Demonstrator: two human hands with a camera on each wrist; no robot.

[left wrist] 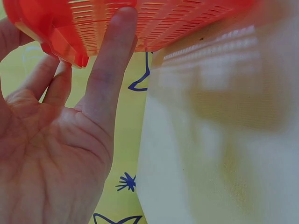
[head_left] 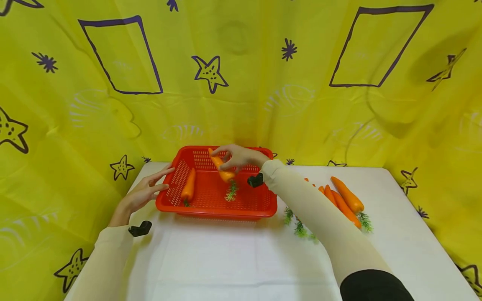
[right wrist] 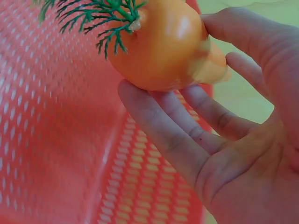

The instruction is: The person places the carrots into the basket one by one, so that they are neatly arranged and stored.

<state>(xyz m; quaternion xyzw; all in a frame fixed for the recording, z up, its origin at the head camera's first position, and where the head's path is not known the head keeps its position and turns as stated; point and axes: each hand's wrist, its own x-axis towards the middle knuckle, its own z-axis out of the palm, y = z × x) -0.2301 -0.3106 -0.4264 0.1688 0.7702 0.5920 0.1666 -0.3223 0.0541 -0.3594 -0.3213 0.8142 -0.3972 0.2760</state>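
Observation:
A red plastic basket (head_left: 211, 212) with perforated walls stands on the white table. My right hand (head_left: 237, 156) pinches an orange carrot (head_left: 226, 173) above the basket's middle, its green leafy end pointing down toward me. The right wrist view shows the thumb on one side of this carrot (right wrist: 159, 51) and fingertips against the other. Another carrot (head_left: 189, 186) lies inside along the left wall. My left hand (head_left: 144, 193) touches the basket's left end, its fingers fairly straight; thumb and fingertips meet the basket (left wrist: 163, 18) in the left wrist view.
Several carrots (head_left: 348, 196) with green tops lie on the table (head_left: 211, 259) right of the basket, partly hidden by my right sleeve (head_left: 312, 213). A yellow patterned curtain (head_left: 244, 75) hangs behind and at both sides, close to the basket's far edge.

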